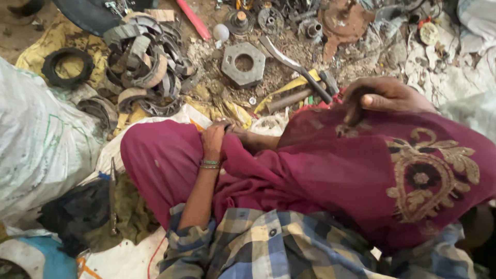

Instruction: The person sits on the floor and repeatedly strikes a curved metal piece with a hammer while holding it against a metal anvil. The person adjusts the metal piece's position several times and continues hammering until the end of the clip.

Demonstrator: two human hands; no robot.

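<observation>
On lap: two hands, left hand (213, 138) and right hand (385, 97), gripping one maroon cloth (330, 170).

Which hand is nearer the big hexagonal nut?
Left, narrowly. The left hand grips maroon cloth below the hexagonal nut; the right hand rests on the cloth farther off to the nut's right.

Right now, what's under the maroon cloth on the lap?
The maroon cloth drapes over the person's legs and hides them. The left hand grips a fold; the right hand pinches its top edge. Only a bare forearm shows between the folds. Anything else beneath is covered.
</observation>
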